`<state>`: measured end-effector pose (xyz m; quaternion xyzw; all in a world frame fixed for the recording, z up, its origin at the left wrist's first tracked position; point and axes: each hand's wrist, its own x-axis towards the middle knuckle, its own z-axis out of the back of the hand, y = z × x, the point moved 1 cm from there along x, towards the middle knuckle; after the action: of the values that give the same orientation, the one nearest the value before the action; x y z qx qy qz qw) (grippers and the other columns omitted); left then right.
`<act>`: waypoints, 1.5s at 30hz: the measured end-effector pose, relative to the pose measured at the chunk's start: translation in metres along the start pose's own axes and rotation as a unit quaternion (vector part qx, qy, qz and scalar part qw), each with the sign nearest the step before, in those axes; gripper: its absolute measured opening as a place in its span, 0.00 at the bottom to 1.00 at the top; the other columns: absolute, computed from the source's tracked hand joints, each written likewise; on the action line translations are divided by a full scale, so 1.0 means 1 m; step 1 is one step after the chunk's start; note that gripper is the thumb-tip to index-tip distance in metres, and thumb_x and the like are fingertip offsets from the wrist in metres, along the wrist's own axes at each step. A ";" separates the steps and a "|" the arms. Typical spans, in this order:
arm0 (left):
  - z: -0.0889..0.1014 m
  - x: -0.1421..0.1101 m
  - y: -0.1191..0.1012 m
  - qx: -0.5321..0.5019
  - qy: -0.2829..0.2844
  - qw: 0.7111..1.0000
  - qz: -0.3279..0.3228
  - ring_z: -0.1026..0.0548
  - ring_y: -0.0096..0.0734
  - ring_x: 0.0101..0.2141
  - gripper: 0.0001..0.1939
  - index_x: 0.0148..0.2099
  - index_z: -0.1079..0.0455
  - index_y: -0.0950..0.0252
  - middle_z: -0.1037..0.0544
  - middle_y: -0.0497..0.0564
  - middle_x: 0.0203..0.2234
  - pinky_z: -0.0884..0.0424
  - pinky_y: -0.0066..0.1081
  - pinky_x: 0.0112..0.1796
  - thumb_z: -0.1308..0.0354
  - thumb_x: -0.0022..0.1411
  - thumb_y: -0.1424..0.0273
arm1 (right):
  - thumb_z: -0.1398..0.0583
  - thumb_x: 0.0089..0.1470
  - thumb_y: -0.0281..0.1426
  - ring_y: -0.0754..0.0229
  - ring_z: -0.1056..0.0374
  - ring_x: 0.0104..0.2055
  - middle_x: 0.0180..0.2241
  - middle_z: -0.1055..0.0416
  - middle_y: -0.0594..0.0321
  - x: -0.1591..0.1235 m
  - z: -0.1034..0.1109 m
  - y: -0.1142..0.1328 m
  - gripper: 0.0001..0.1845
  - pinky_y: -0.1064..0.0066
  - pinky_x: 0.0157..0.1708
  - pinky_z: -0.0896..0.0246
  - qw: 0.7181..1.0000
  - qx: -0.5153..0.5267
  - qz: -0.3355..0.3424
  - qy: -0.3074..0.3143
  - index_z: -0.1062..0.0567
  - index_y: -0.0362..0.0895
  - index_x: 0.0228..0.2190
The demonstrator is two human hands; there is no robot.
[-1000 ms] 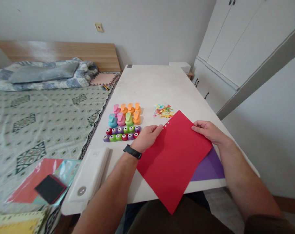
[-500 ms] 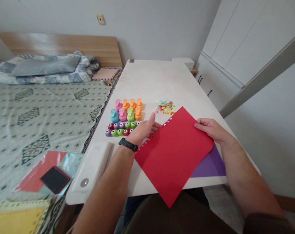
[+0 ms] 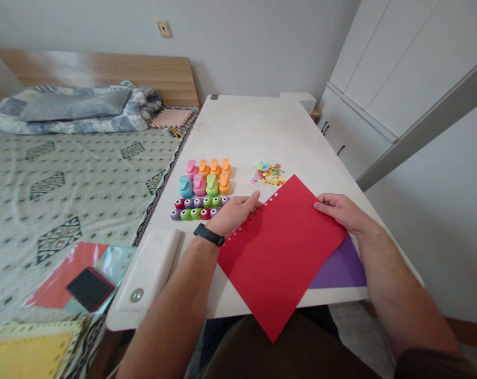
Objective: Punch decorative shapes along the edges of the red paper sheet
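Observation:
A sheet of red paper [image 3: 281,247] lies turned cornerwise before me, its near corner hanging past the table edge. Small shaped holes run along its upper left edge. My right hand [image 3: 338,210] pinches the upper right edge, thumb on top. At the punched edge is my left hand [image 3: 238,210], a dark band on its wrist; its thumb is raised close to the fingers, which are partly hidden at the sheet's edge. Under the red sheet shows purple paper [image 3: 338,266]. Beyond it lies a heap of colourful paper cut-outs [image 3: 269,172].
Left of the cut-outs stand rows of large craft punches [image 3: 199,184] and small craft punches [image 3: 195,213]. A white device [image 3: 147,273] lies at the table's near left. On the bed are a phone [image 3: 90,289], packaged paper [image 3: 70,273] and yellow sheets [image 3: 29,355].
My left hand has shifted slightly right along the punched edge, and its thumb has come down toward the fingers. My right hand keeps its pinch, and the sheet has barely moved.

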<state>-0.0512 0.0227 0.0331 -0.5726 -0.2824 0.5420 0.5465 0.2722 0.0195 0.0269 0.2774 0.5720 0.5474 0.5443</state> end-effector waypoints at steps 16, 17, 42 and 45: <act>-0.004 -0.002 0.005 0.083 -0.010 0.991 -0.103 0.31 0.27 0.27 0.25 0.39 0.20 0.67 0.20 0.51 0.29 0.38 0.27 0.28 0.39 0.60 0.49 | 0.34 0.55 0.50 0.61 0.30 0.28 0.31 0.23 0.62 -0.001 -0.006 0.003 0.20 0.70 0.28 0.37 0.998 -0.030 0.009 0.061 0.24 0.45 0.33; -0.004 -0.002 0.004 0.088 -0.008 0.991 -0.101 0.31 0.26 0.26 0.24 0.40 0.20 0.67 0.20 0.50 0.29 0.38 0.27 0.27 0.39 0.60 0.49 | 0.34 0.55 0.50 0.61 0.31 0.28 0.30 0.23 0.62 -0.001 -0.007 0.003 0.20 0.70 0.27 0.38 0.997 -0.034 0.011 0.064 0.25 0.45 0.32; -0.017 0.002 0.011 0.215 -0.037 0.965 -0.148 0.29 0.31 0.27 0.16 0.34 0.22 0.65 0.21 0.51 0.26 0.40 0.30 0.28 0.44 0.64 0.59 | 0.34 0.56 0.43 0.54 0.29 0.39 0.40 0.22 0.55 0.095 -0.073 0.137 0.18 0.60 0.42 0.33 0.915 -0.301 0.264 -0.055 0.24 0.44 0.43; -0.018 0.001 0.011 0.230 -0.042 0.962 -0.142 0.30 0.31 0.27 0.15 0.33 0.22 0.65 0.21 0.51 0.26 0.40 0.30 0.28 0.44 0.63 0.60 | 0.34 0.56 0.39 0.55 0.29 0.39 0.39 0.22 0.56 0.127 -0.105 0.154 0.16 0.61 0.43 0.33 0.895 -0.342 0.282 -0.038 0.24 0.42 0.43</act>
<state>-0.0369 0.0154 0.0194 -0.3626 -0.2509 0.5326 0.7224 0.0997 0.1398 0.1096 0.2445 0.2261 0.8291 0.4492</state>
